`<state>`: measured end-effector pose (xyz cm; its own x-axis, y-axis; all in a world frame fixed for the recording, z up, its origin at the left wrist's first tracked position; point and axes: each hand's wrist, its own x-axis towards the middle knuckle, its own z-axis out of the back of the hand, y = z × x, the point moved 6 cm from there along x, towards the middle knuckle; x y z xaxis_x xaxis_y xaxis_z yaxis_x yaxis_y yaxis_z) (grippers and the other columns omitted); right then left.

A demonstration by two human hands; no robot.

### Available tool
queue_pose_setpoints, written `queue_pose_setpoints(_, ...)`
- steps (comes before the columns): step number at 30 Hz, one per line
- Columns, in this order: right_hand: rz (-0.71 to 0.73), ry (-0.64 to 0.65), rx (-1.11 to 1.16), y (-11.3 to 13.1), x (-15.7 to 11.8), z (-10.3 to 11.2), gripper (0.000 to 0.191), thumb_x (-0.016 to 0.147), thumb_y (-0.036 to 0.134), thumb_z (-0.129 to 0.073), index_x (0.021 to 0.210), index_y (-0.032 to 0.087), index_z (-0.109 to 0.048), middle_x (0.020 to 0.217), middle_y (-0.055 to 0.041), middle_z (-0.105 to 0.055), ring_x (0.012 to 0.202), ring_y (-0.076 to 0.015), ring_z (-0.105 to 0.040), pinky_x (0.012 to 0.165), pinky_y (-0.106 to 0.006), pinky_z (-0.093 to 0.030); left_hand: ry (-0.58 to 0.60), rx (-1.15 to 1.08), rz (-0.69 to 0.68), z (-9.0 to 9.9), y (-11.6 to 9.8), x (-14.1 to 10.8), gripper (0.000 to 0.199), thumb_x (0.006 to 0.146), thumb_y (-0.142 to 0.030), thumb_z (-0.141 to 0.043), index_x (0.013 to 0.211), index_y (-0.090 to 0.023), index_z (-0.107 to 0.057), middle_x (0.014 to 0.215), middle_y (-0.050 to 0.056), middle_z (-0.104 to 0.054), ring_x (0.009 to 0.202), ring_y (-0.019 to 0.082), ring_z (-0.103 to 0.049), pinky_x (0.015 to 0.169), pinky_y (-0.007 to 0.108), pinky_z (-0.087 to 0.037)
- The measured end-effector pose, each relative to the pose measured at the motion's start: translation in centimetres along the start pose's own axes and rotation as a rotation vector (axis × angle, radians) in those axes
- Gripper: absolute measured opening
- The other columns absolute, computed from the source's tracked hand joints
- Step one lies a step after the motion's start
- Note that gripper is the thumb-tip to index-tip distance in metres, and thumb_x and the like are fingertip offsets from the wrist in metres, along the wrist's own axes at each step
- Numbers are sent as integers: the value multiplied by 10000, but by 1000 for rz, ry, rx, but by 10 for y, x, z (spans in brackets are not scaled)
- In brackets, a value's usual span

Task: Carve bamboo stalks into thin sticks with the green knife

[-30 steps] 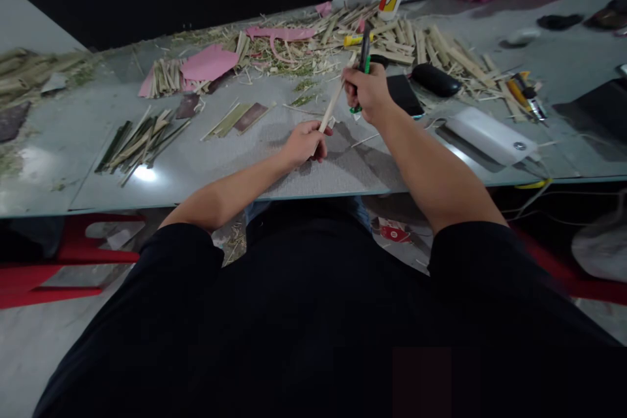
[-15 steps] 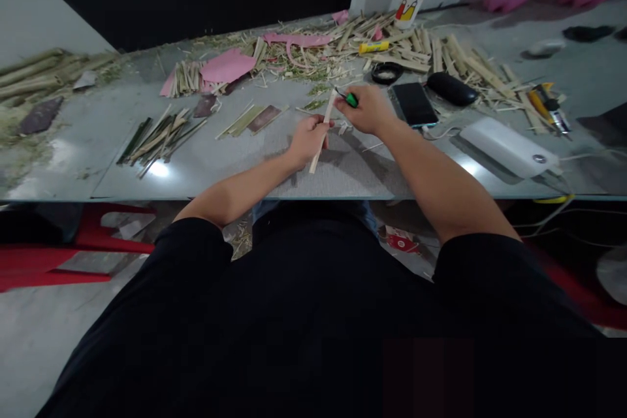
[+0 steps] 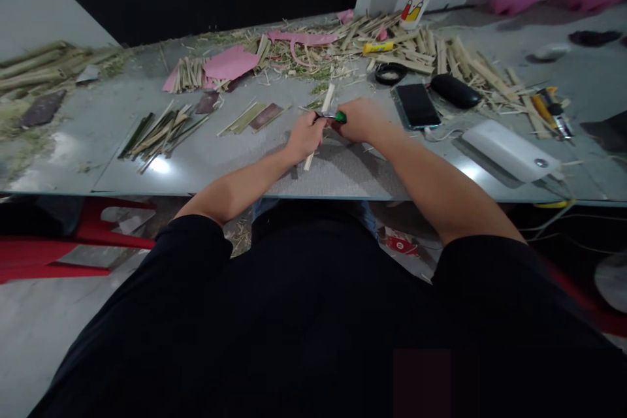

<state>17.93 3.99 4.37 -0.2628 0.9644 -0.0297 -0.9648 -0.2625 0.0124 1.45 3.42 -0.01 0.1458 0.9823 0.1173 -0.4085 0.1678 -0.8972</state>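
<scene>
My left hand (image 3: 305,136) is closed around a pale, flat bamboo strip (image 3: 328,96), whose ends stick out above and below the fingers. In my right hand (image 3: 361,121), slightly blurred, is a small green-handled knife (image 3: 339,117). Its blade lies across the strip close to my left fingertips; whether it touches them I cannot tell. To the left lie a few thin strips beside a brown rectangular piece (image 3: 266,116). Farther left is a loose pile of thin bamboo sticks (image 3: 161,135).
Shavings and split bamboo pieces (image 3: 470,68) cover the table's back, with a yellow glue stick (image 3: 378,47) and black ring (image 3: 390,73). At right are a phone (image 3: 417,106), black case (image 3: 455,91), white cabled device (image 3: 509,149) and yellow-handled tools (image 3: 553,111). Thick bamboo stems (image 3: 44,66) lie far left.
My right hand has drawn the knife down along the strip toward my left hand, and the blade now lies across it. My left hand keeps its grip, almost in place.
</scene>
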Motion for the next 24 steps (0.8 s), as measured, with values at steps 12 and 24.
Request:
queue_pose_setpoints(12,-43,26,-8,-7,6,-5,436,1374,431,-686,1513,151,-991,1504,-250,-925,1470,-511,-870,1162,-497,-690,26,11,102,5,-17,-12,376,1291,-120,-540,963,-257,-665,670,-40,-627,590,161,-630,614,272,-436)
queue_pose_setpoints(24,-124,-130,141,-6,17,-7,307,1260,289,-804,1455,165,-1006,1429,-271,-929,1442,-549,-866,1168,-537,-677,-20,-24,60,7,-10,-9,497,1297,-139,-507,828,-293,-562,662,-22,-592,660,183,-603,653,301,-427)
